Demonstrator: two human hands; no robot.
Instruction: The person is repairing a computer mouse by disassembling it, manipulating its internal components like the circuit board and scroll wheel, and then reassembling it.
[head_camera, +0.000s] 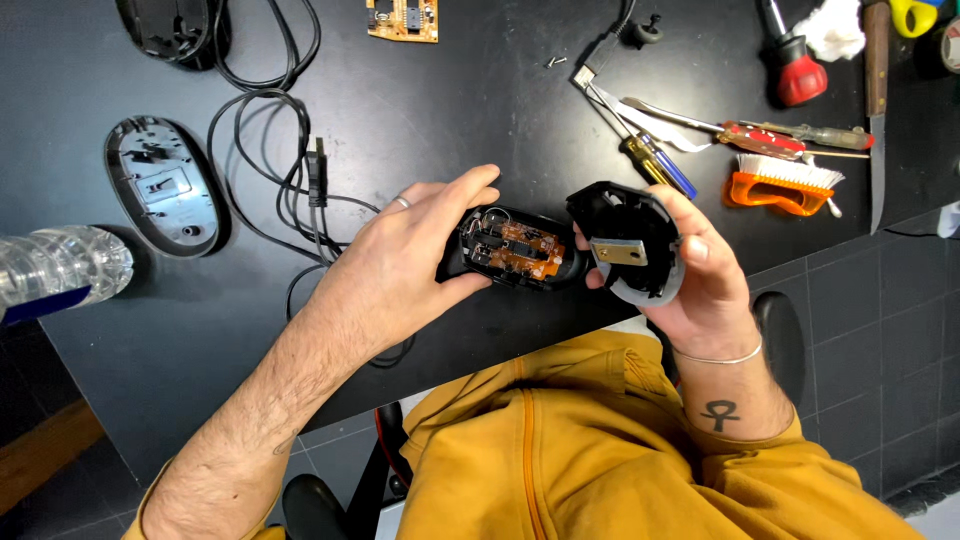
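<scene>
left hand (400, 265) grip: opened mouse base (515, 250), orange board exposed | right hand (705, 280) grip: black top shell (630, 240)

Matt black plastic mouse shell (630, 215), seemingly

This looks like a small electronics repair bench, probably in a home. Beyond the fingers (470, 190), the black surface (420, 110) carries screwdrivers (795, 135), a bare circuit board (402, 18), loose screws (556, 62), a cleaning brush (785, 185) and spare mouse shells (165, 185).

Plastic bottle (60, 265), perhaps half, off-frame.
</scene>
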